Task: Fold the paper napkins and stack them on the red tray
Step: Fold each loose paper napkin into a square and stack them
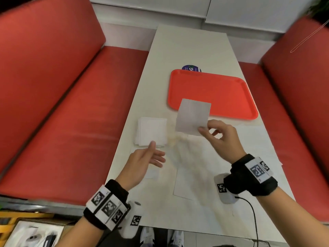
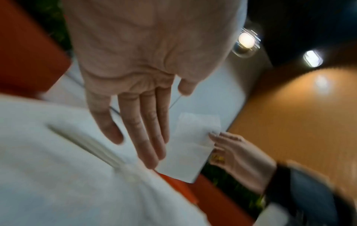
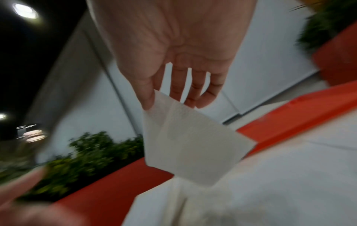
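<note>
Red seats sit on both sides of your white surface (image 1: 187, 50). Your right hand (image 1: 221, 138) pinches one napkin (image 1: 193, 116) near the tray (image 1: 222, 93), which holds nothing yet. Your left hand (image 1: 142, 161) is spread by the pile (image 1: 152, 131), left of the napkin, so most work is left.

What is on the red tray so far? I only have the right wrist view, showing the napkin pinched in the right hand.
Observer: In the head view nothing lies in the red tray. The napkin in the right hand is held up, overlapping its near edge.
Operator: Other napkins?
Observer: A white stack lies on the table, left of the tray.
Operator: Left hand?
Observer: The left hand is open, holding nothing, thumb by the stack's near edge.
</note>
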Motion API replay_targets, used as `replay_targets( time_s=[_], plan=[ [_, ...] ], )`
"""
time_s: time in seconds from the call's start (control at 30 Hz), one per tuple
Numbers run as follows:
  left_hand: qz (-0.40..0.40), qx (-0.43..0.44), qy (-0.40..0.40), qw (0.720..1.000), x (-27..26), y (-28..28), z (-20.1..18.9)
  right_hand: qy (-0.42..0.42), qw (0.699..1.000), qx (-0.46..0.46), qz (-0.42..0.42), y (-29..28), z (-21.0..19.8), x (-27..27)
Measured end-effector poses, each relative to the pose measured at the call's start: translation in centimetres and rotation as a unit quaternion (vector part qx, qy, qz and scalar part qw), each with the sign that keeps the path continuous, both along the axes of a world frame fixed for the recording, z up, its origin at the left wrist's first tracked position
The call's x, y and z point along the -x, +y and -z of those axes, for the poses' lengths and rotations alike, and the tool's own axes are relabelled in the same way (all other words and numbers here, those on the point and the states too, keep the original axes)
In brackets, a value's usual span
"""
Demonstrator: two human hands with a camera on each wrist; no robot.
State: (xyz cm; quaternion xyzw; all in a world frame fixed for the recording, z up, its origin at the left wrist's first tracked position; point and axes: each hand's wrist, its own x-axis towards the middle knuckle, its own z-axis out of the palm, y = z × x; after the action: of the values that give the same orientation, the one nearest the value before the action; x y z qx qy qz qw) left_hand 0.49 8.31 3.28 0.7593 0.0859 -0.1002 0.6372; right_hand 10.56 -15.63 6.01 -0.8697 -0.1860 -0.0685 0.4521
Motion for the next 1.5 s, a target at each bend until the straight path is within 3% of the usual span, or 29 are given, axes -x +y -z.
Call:
replay_targets(
  time_s=[0.1,0.2,0.3,0.4,0.47,0.53,0.67,0.87,1.03,1.17,1.27,1.4,1.5],
  plan=[
    [0.050,0.195,0.098,0.975,-1.0,-0.4,-1.6,-0.065,0.994,0.006,-0.087,1.8,-0.1,2.7],
    [0.022,0.258,0.130,0.957,-1.7,-0.1,-2.1,-0.082,0.981,0.030,-0.173,2.9,1.1,4.8],
    [-0.038,0.243,0.078,0.966,-1.5,0.4,-2.0,-0.111,0.969,0.065,-0.210,2.9,2.1,5.9],
    [-0.067,0.217,0.024,0.974,-0.8,0.8,-1.6,-0.075,0.988,0.019,-0.130,2.8,2.2,6.2],
    [-0.070,0.210,-0.002,0.975,-0.2,0.8,-1.7,0.017,0.994,-0.083,-0.065,2.6,2.1,6.1],
    [-0.067,0.208,-0.021,0.976,0.2,0.7,-1.8,0.147,0.967,-0.199,-0.058,2.6,1.6,6.0],
    [-0.055,0.197,-0.044,0.978,0.6,0.6,-2.2,0.256,0.939,-0.190,-0.127,3.6,1.2,6.1],
    [-0.031,0.138,-0.039,0.989,1.3,1.1,-2.6,0.303,0.907,-0.277,-0.097,4.8,1.4,6.5],
    [-0.053,0.158,-0.043,0.985,2.6,1.5,-1.8,0.314,0.898,-0.305,-0.041,5.0,2.2,7.0],
    [-0.065,0.179,-0.045,0.981,3.1,1.7,-1.2,0.307,0.894,-0.320,-0.059,4.9,2.5,7.6],
    [-0.087,0.202,-0.047,0.974,3.5,2.0,-0.8,0.306,0.893,-0.323,-0.070,5.1,2.7,7.9],
    [-0.043,0.214,-0.018,0.976,4.8,2.6,-0.3,0.338,0.882,-0.311,-0.107,4.8,2.8,8.3],
    [-0.030,0.178,0.012,0.983,5.8,2.9,0.5,0.341,0.900,-0.243,-0.121,4.8,3.8,8.9]
  ],
)
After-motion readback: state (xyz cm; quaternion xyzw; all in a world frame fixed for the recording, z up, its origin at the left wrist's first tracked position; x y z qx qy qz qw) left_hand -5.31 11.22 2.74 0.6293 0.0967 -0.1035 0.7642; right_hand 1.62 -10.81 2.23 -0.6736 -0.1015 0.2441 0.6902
